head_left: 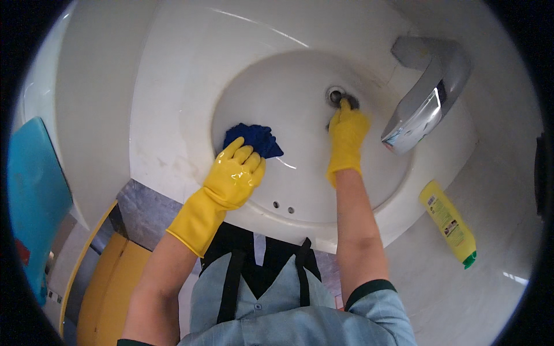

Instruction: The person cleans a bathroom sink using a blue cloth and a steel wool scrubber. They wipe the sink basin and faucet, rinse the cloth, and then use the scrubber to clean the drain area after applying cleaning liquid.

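Clutching cloth (257, 138), left hand (235, 175), right hand (348, 134) at drain (334, 94), grip unclear, labelled yellow bottle (448, 224)

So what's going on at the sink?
Someone in yellow gloves is working in the sink. Their left hand has its fingers on a blue cloth, at the basin's left side. Their right hand reaches to the drain, below the tap side of the basin; I can't tell whether it grips anything there. A yellow bottle with a green cap lies off to the right, touched by neither hand.
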A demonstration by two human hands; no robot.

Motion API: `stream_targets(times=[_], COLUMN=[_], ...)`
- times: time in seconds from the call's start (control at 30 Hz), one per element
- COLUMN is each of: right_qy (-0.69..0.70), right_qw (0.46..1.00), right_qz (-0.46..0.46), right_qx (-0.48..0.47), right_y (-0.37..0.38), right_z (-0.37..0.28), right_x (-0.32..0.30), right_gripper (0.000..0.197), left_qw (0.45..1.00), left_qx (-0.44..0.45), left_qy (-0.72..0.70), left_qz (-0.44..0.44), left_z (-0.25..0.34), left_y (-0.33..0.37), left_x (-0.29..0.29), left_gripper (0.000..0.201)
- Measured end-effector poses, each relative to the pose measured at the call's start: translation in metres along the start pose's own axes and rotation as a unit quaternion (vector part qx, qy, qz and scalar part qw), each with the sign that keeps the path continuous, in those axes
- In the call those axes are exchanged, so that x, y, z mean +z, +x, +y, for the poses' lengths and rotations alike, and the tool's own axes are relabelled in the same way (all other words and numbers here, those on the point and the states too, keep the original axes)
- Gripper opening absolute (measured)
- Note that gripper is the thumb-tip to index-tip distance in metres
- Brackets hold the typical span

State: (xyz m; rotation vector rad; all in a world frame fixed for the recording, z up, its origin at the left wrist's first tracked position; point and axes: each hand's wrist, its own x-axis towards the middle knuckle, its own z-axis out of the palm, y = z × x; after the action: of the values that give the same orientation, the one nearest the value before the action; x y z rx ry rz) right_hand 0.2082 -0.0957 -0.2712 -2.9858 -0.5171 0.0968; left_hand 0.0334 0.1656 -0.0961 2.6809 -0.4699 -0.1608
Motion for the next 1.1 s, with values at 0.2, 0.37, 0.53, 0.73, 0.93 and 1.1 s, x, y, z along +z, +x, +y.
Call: stream_targets(times=[0.2,0.37,0.53,0.73,0.93,1.1], right_qy=[-0.025,-0.013,0.036,0.105,0.013,-0.039], right_qw=[0.999,0.999,0.999,0.99,0.999,0.995], right_qz=[-0.006,0.013,-0.022,-0.089,-0.03,-0.017], right_qx=[0.019,-0.032,-0.016,0.029,-0.039,-0.087], right_y=[0.003,0.019,0.001,0.034,0.016,0.017], right_z=[-0.009,0.003,-0.005,0.005,0.012,0.019], right_x=[-0.013,-0.015,-0.019,-0.028,-0.01,-0.007], right_gripper=[0.027,0.022,0.022,0.016,0.016,0.016], left_qw=[1.0,1.0,1.0,1.0,1.0,1.0], left_qx=[-0.007,-0.001,-0.019,-0.013,0.0,-0.007], left_qy=[-0.014,-0.027,-0.023,-0.01,-0.017,-0.022], left_qz=[0.001,0.005,-0.009,0.005,0.016,0.008], left_z=[-0.002,0.0,-0.001,-0.001,-0.002,-0.002], left_y=[-0.001,-0.001,-0.005,0.005,0.001,-0.001], left_x=[0.002,-0.001,0.0,-0.003,0.0,0.002], left_gripper=[0.036,0.035,0.035,0.032,0.033,0.033])
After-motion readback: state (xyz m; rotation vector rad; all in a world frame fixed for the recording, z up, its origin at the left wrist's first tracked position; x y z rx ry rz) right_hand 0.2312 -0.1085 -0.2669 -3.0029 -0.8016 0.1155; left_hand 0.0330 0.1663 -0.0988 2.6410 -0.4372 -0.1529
